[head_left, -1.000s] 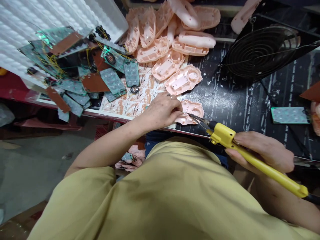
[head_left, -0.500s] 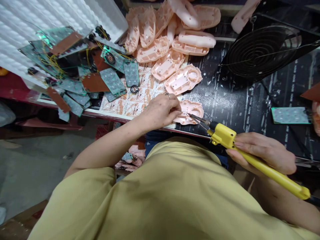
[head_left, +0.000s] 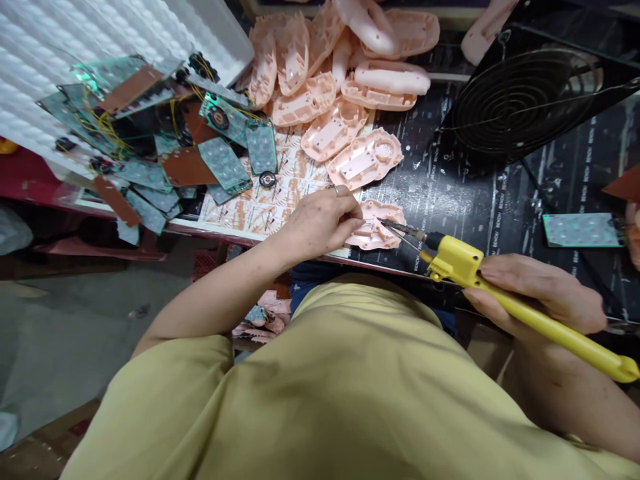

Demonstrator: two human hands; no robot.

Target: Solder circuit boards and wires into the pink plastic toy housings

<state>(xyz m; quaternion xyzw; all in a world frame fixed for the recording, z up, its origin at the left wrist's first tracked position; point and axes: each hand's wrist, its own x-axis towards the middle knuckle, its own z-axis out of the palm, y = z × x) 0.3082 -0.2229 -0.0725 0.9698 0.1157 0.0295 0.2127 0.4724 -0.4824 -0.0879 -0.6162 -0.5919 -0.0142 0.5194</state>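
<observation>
A pink plastic shell half [head_left: 385, 236] lies hollow side up at the table's front edge. My left hand [head_left: 323, 223] rests over its left end, thumb and forefinger pinched together inside it; whatever they hold is too small to make out. A yellow soldering iron [head_left: 457, 259] is gripped in my right hand [head_left: 547, 290], its handle running down to the right. The iron's dark metal tip points left over the shell's right part, with a thin guide below it. Whether the tip touches the shell, I cannot tell.
More pink shells [head_left: 365, 159] lie behind, with a heap at the back. Circuit boards [head_left: 225, 163] with speakers and yellow wires are piled left on white foam [head_left: 30, 73]. A black fan [head_left: 520, 100] stands back right. One circuit board [head_left: 583, 230] lies on the right.
The soldering iron has shifted a little right and up with my right hand, its tip lifting from the middle of the shell. My left hand has stayed in place.
</observation>
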